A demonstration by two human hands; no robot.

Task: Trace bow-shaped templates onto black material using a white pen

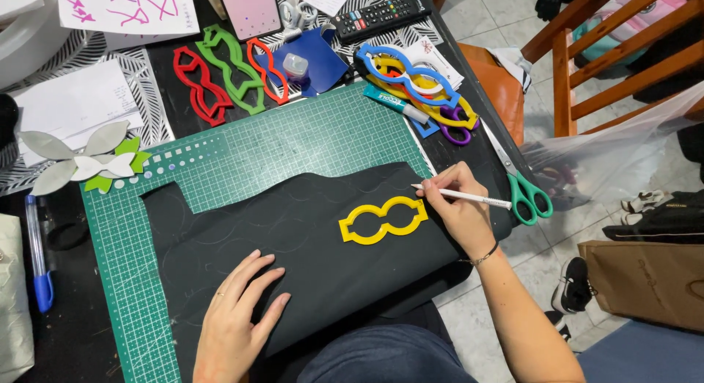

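Observation:
A black sheet (293, 236) lies across the green cutting mat (308, 137). On the sheet rests a yellow outline template (383, 220). My right hand (458, 207) holds a white pencil (469, 197), its tip at the template's right end. My left hand (238, 310) lies flat on the sheet near its front edge, fingers apart, pressing it down.
Red (199, 86), green (233, 66) and blue-and-yellow templates (411, 79) lie behind the mat, with a remote (381, 15), a glue tube (394, 104) and purple scissors (458, 126). Green-handled scissors (522, 189) lie at the right table edge. Paper petals (84, 159) and a blue pen (38, 258) sit left.

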